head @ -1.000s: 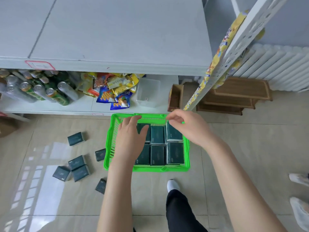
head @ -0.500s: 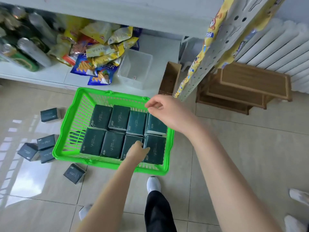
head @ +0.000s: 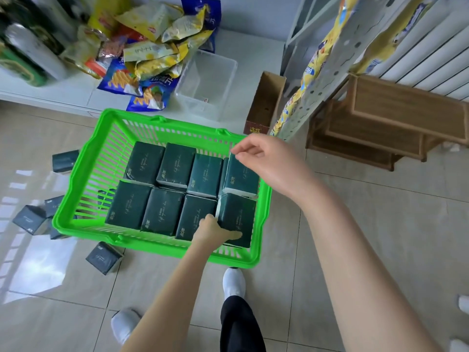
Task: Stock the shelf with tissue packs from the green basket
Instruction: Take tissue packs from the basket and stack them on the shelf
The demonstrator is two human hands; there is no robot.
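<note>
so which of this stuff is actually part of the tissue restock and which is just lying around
Part of the job: green basket; tissue packs in it; left hand gripping the near-right pack; right hand pinching the far-right pack; shelf.
Lying about: snack bags, cans, clear tub, cardboard box, wooden stools, small dark packs on the floor.

bright green slatted basket [head: 74, 181] holds dark green tissue packs [head: 162, 209] with gold lettering; yellow and blue snack bags [head: 152, 59] at eleven o'clock; beige tiled floor [head: 380, 224].
</note>
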